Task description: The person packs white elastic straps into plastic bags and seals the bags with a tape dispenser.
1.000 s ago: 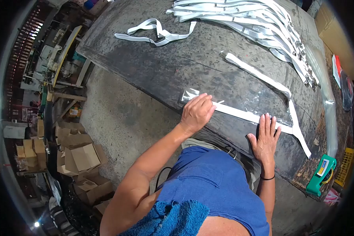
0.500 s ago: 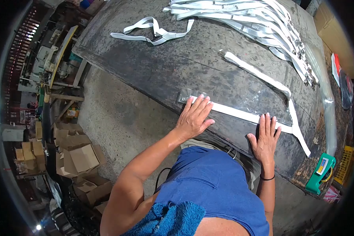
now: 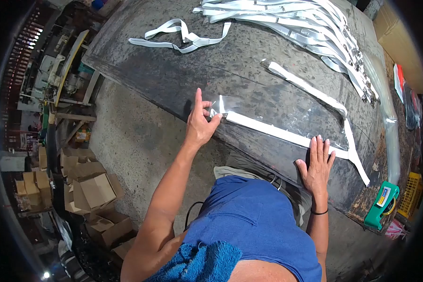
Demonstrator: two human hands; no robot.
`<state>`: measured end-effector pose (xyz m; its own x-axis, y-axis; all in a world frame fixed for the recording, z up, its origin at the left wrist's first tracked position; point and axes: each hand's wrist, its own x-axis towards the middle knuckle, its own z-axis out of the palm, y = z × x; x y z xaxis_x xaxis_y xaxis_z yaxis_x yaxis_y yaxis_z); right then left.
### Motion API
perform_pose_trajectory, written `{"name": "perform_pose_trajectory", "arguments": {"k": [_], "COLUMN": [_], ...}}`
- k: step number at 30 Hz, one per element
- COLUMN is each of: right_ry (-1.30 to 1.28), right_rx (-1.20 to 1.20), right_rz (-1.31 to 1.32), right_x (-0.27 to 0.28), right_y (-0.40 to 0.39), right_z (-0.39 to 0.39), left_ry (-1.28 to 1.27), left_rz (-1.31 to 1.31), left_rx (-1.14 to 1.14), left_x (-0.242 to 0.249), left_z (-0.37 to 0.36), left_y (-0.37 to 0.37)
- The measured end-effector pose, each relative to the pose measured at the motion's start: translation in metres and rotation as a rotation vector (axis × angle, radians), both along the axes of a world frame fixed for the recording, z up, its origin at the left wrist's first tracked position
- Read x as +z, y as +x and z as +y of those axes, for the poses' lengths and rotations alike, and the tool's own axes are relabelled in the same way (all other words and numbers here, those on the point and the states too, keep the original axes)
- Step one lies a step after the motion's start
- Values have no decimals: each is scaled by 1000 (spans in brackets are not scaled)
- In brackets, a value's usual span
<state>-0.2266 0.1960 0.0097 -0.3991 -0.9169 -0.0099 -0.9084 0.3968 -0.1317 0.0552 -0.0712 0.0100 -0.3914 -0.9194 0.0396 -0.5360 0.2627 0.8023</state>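
White Y-shaped suspenders (image 3: 268, 129) lie stretched along the near edge of the dark table, one strap over or inside a clear plastic sleeve (image 3: 233, 103). At the sleeve's left end, my left hand (image 3: 201, 124) pinches the plastic between thumb and fingers, its index finger pointing up and away. The strap's end lies just right of that thumb. Flat on the strap near the Y-joint rests my right hand (image 3: 317, 167), fingers stretched out. Another strap (image 3: 310, 88) of the suspenders runs back across the table, its metal clip at the far end.
A heap of white suspenders (image 3: 291, 19) with metal clips lies at the back. A single looped pair (image 3: 188, 41) sits at back left. On the right are a long clear plastic roll (image 3: 389, 127) and a green tape dispenser (image 3: 381, 206). Cardboard boxes (image 3: 96, 190) stand on the left floor.
My left hand has lifted off the strap and moved left to the end of the plastic sleeve, where it now pinches the film and raises it. My right hand has stayed in place.
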Motion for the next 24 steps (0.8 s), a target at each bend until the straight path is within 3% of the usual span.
{"name": "perform_pose_trajectory", "arguments": {"k": [3, 6, 9, 14, 17, 19, 22, 24], "right_ry": [7, 4, 12, 11, 13, 16, 14, 9], "right_rx": [-3, 1, -5, -4, 0, 1, 5, 5], "right_rz": [7, 4, 2, -7, 0, 3, 12, 19], "right_x": [0, 0, 1, 1, 0, 0, 0, -1], "right_y": [0, 0, 1, 1, 0, 0, -1, -1], "right_z": [0, 0, -1, 0, 0, 0, 0, 0], "left_ry": [100, -29, -3, 651, 714, 686, 510, 500], "left_rz": [8, -102, -41, 495, 582, 552, 311, 401], "left_rx": [61, 105, 196, 317, 331, 301, 211, 268], "left_x": [-1, -6, -17, 9, 13, 6, 5, 12], "left_z": [-5, -10, -22, -28, -23, -22, -20, -14], "left_y": [-1, -8, -9, 3, 4, 3, 0, -4]}}
